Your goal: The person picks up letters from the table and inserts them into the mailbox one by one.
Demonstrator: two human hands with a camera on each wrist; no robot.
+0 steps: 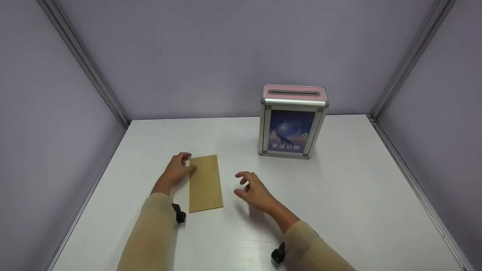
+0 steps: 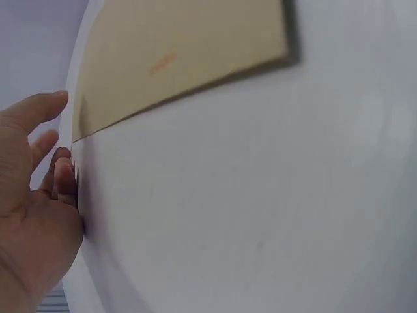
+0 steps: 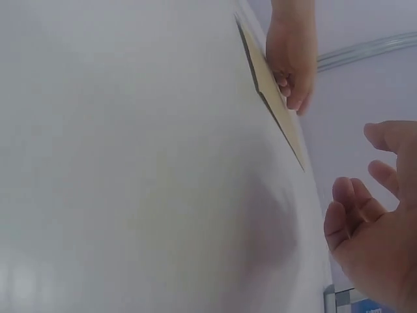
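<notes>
A brown paper envelope (image 1: 204, 183) lies flat on the white table (image 1: 339, 195), its long side running away from me. My left hand (image 1: 186, 162) rests at the envelope's far left edge, thumb touching the paper and fingers loosely curled beside it. The left wrist view shows the envelope (image 2: 182, 59) just past the fingers (image 2: 64, 176). My right hand (image 1: 243, 184) hovers over the table a little to the right of the envelope, fingers relaxed and holding nothing. In the right wrist view the envelope (image 3: 277, 107) appears edge-on under the left hand (image 3: 290, 59).
A metal-framed box (image 1: 292, 120) with a pink slotted top and a blue picture on its front stands at the back right of the table. Purple booth walls (image 1: 226, 49) close in the left, back and right sides.
</notes>
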